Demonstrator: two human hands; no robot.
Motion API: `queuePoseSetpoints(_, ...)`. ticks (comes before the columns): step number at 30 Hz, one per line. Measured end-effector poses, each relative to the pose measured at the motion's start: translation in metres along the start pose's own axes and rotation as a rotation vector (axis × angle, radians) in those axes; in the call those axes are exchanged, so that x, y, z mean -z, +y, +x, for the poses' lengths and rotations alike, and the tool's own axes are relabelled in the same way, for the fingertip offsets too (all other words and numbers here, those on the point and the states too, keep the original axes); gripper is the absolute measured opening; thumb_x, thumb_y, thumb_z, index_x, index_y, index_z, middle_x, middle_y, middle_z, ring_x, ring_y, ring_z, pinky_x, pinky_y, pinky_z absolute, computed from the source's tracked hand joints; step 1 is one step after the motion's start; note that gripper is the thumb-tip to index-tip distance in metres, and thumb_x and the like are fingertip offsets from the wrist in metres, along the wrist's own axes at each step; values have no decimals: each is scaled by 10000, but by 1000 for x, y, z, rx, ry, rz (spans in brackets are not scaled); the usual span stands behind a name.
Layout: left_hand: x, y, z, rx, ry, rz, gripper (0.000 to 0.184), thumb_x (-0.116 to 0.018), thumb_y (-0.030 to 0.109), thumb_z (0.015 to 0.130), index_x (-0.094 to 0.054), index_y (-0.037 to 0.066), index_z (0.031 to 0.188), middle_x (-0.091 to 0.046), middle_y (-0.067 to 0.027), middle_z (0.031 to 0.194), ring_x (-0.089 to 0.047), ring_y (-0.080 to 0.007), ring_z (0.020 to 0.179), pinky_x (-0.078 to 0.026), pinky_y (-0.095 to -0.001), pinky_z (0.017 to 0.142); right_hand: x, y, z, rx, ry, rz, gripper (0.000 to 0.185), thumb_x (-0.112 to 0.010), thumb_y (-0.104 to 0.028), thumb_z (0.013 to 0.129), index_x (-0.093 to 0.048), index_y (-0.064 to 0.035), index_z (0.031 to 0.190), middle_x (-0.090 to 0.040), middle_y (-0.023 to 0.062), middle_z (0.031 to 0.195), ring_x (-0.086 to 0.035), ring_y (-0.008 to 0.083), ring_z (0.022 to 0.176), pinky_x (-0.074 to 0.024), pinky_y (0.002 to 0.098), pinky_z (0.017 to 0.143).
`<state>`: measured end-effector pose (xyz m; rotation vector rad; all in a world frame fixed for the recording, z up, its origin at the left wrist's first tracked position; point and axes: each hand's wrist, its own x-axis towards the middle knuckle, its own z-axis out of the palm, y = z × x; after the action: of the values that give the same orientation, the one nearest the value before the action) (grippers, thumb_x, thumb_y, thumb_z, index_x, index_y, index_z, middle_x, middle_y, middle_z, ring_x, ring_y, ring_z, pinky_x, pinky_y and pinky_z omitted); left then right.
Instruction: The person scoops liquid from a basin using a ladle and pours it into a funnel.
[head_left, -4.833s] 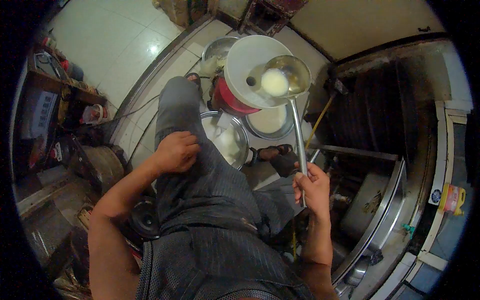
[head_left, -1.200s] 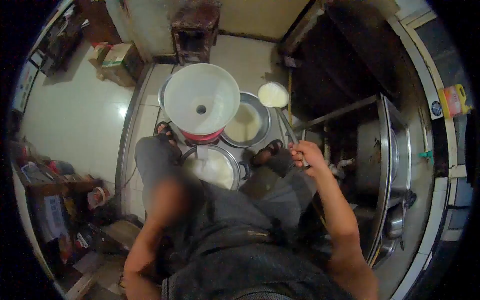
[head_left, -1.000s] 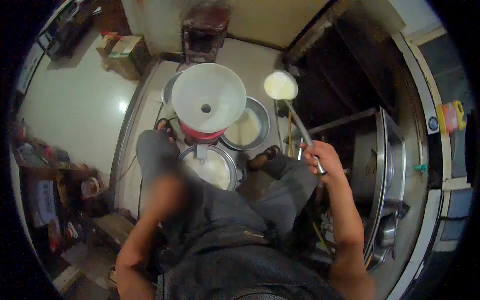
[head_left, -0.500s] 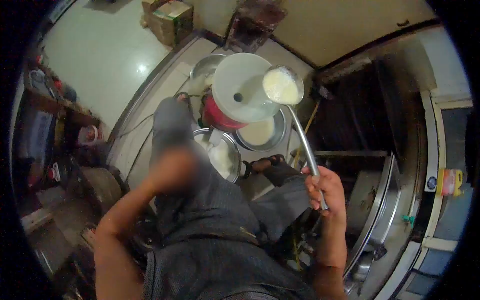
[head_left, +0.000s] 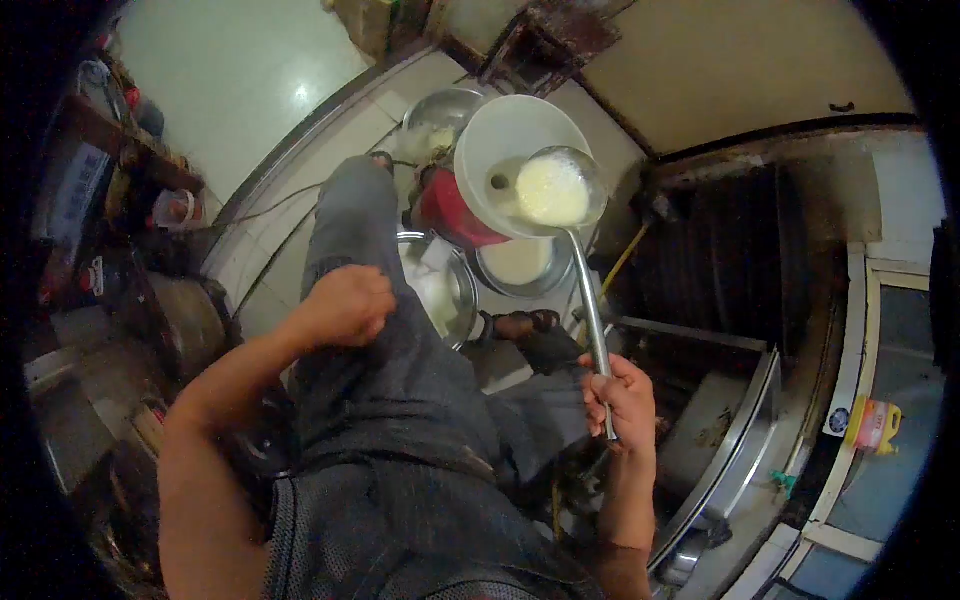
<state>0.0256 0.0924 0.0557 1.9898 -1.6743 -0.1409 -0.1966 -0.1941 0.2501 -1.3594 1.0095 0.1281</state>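
Note:
My right hand grips the long metal handle of a ladle. The ladle's bowl holds pale yellow, frothy liquid and is over the right part of a wide, whitish hopper with a round hole in its bottom. Whether liquid is running out of the ladle, I cannot tell. Under the hopper sits a red machine body. My left hand is closed in a loose fist at my left thigh, with no object showing in it.
A metal pot with white contents stands between my legs. Beside it is a metal pan of creamy liquid, and another metal basin lies behind. A metal-framed rack stands on the right. A cable crosses the tiled floor.
The ladle has moved left, from the hopper's right rim to further over its inside. My left hand, blurred before, now shows as a fist at my thigh. The whole view has shifted slightly.

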Motion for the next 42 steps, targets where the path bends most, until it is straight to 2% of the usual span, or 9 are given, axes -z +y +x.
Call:
queuePoseSetpoints(2, 3, 2, 1, 8, 14, -15, 139, -642, 171, 646, -542, 94, 704, -541, -80, 746, -556, -284, 758, -482, -398, 692, 2, 3, 1, 9, 4, -11, 323, -507, -8, 822, -549, 80, 1130, -543, 66, 649, -443, 79, 422, -405, 229, 342)
queuePoseSetpoints(4, 3, 1, 0, 3, 26, -20, 138, -641, 169, 645, -540, 94, 703, -541, -80, 749, -556, -283, 757, -481, -396, 690, 4, 6, 2, 19, -20, 22, 307, -591, -54, 839, -562, 46, 1128, -563, 55, 649, -480, 96, 424, -408, 244, 359)
queuePoseSetpoints(20, -2, -3, 0, 12, 35, -64, 123, -616, 118, 661, -502, 80, 684, -501, -92, 713, -545, -299, 716, -470, -417, 647, -3, 3, -1, 2, 95, -71, 302, -569, -17, 820, -577, 40, 1117, -578, 69, 658, -490, 109, 429, -419, 264, 375)
queuePoseSetpoints(30, 0, 0, 0, 7, 64, -82, 140, -619, 110, 661, -483, 79, 675, -494, -102, 718, -531, -308, 698, -454, -423, 627, -4, 6, -2, 37, 90, -42, 280, -576, -28, 844, -583, 45, 1114, -583, 68, 668, -487, 96, 431, -400, 249, 367)
queuePoseSetpoints(42, 5, -2, 3, 8, 24, -65, 139, -640, 115, 634, -527, 84, 711, -502, -96, 731, -541, -304, 711, -459, -423, 624, 0, 10, 1, 42, 75, -34, 280, -575, -19, 849, -583, 38, 1123, -587, 62, 672, -493, 89, 430, -413, 240, 367)
